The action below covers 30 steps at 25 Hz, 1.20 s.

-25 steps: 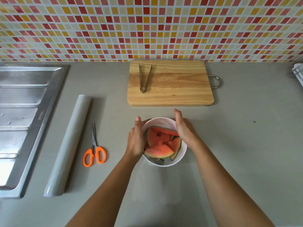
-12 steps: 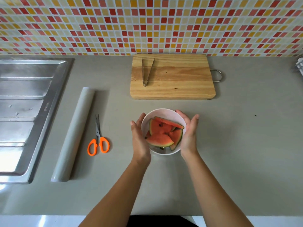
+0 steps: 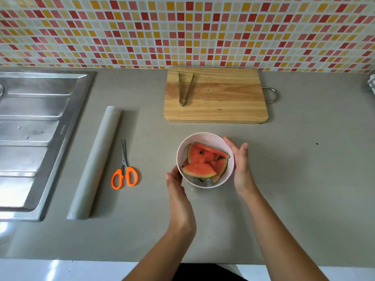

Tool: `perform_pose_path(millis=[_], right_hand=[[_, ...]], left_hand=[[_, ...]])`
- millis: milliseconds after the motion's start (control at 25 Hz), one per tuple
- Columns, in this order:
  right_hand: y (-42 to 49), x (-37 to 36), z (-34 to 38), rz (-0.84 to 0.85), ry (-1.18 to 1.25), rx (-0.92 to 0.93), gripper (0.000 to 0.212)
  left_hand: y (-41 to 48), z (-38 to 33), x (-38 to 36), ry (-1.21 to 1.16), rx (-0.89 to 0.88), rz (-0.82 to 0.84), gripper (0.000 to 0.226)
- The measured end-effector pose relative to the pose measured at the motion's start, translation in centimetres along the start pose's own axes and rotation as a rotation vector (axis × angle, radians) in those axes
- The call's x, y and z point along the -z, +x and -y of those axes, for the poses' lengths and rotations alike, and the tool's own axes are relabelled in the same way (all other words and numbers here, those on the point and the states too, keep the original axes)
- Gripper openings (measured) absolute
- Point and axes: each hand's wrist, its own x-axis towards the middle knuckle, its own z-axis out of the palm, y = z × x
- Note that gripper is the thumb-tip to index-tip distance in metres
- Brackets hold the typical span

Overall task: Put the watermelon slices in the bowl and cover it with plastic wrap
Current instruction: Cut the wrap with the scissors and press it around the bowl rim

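The red, green-rinded watermelon slices (image 3: 199, 169) lay piled in the round white bowl (image 3: 205, 135), which stood on the grey bench (image 3: 304, 179). The left hand (image 3: 177, 189) lay close against the bowl's near-left wall and the right hand (image 3: 241, 167) along its right wall. Both sets of fingers (image 3: 231, 145) were straight and unclenched. The pale roll of plastic wrap (image 3: 95, 161) lay well apart, to the left.

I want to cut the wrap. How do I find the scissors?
Start at the steel sink on the left. Beside it lies a long grey roll, and the scissors lie just right of that roll. Only they have bright orange handles.
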Motion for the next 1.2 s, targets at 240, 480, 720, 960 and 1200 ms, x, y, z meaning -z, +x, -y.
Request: perform_pose_path(millis=[240,480,720,960,1200], right_hand=[[-1.1,1.4,-1.2,-0.410,-0.139,-0.022,0.062],[0.7,-0.6,-0.9,-0.190,0.105,0.029,0.065],[1.5,-2.3,-1.6,-0.231,0.354,0.039,0.058],[1.4,-2.0,-1.8,-0.197,0.362,-0.001,0.063],[0.8,0.3,-1.0,-0.097,0.189,-0.049,0.074]], left_hand=[[8.0,-4.1,-0.4,0.018,0.079,0.152,0.067],[8.2,-2.8,-0.6,0.040,0.016,0.257,0.062],[8.2,-2.0,-2.3,-0.100,0.021,0.218,0.059],[8.4,-2.4,-1.7,-0.188,0.145,0.269,0.070],[7.5,-2.4,0.6,-0.038,0.128,0.237,0.070]])
